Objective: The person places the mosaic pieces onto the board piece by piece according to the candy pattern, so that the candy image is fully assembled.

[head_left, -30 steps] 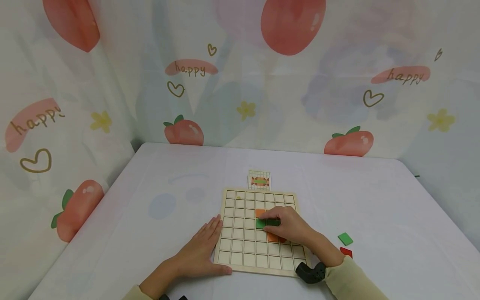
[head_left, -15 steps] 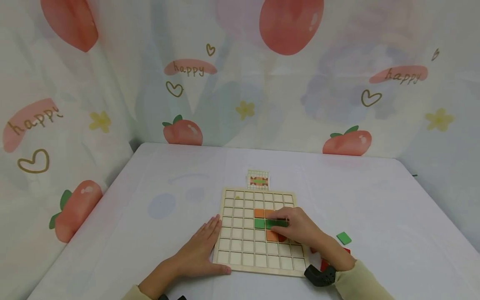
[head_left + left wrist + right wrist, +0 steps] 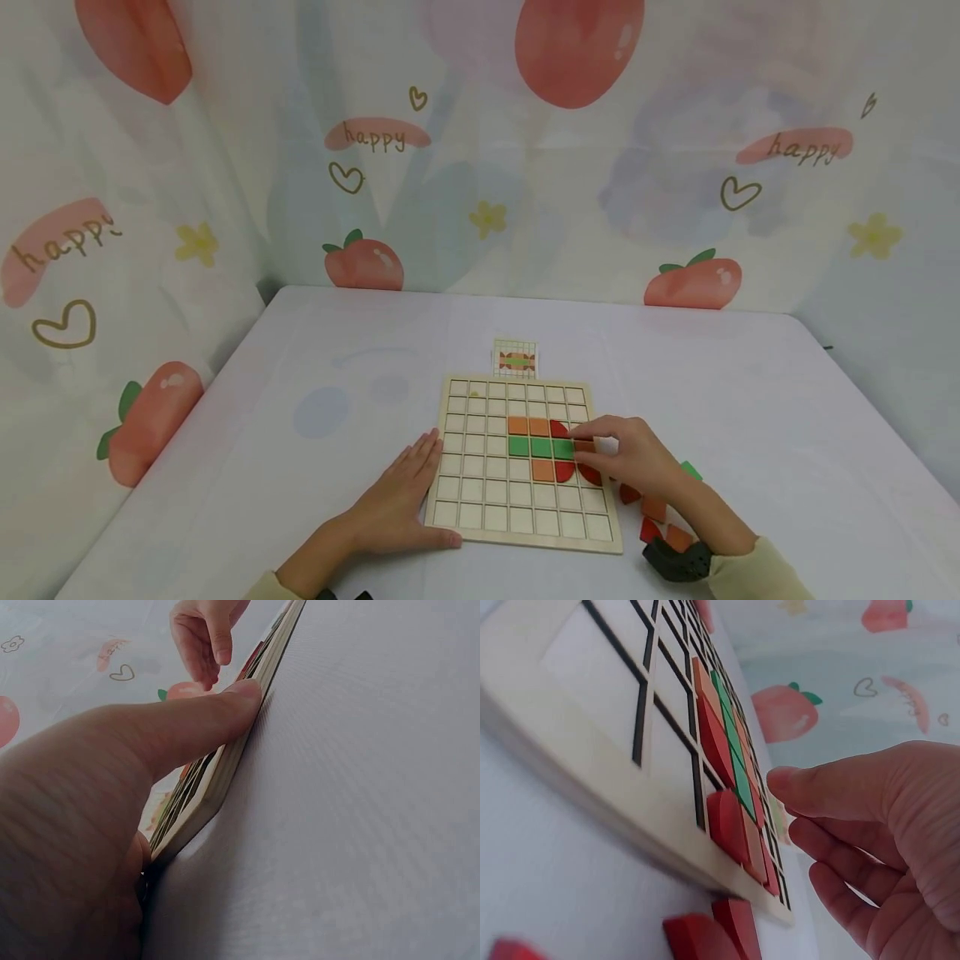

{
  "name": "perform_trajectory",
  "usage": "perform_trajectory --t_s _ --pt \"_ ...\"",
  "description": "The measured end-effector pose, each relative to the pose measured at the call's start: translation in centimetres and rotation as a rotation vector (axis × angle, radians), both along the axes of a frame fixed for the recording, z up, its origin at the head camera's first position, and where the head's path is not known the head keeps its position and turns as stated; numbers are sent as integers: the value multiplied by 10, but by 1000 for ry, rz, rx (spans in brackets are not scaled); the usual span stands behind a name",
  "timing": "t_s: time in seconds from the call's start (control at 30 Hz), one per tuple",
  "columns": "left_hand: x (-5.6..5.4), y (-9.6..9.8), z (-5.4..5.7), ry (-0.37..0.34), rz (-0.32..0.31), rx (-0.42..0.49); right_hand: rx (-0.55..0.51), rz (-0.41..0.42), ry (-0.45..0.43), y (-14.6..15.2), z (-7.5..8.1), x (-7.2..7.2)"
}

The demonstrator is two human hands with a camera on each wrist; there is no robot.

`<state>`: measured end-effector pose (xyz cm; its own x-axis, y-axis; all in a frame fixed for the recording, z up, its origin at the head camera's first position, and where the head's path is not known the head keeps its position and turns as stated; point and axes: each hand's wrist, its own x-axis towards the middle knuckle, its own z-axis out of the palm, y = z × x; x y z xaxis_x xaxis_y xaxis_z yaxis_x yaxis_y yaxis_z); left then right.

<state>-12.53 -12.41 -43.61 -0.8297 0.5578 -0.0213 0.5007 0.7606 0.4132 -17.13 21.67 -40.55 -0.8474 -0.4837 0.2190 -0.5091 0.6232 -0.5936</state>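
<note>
The board [image 3: 496, 492] lies on the table [image 3: 697, 383], the card [image 3: 516, 361] just beyond its far edge. Set tiles [image 3: 540, 448] fill cells in three adjoining rows right of centre. Loose tiles [image 3: 654, 508] lie just right of the board, partly behind the right forearm. The left hand [image 3: 397, 500] rests along the left edge; the right hand [image 3: 630, 454] is over the right edge.

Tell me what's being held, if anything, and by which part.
Nothing: the right hand is empty over the board; the left hand only touches its left and near edges.
</note>
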Motion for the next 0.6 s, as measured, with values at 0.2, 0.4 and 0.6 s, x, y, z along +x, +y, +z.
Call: perform_trajectory --t_s 0.2,0.4,0.6 --pt "0 -1 0 1 -1 -5 17 -104 -51 13 2 11" --pt "0 -1 1 0 1 2 43 -142 -69 25 6 20" --pt "0 -1 0 -8 3 8 66 -156 -42 38 4 31"
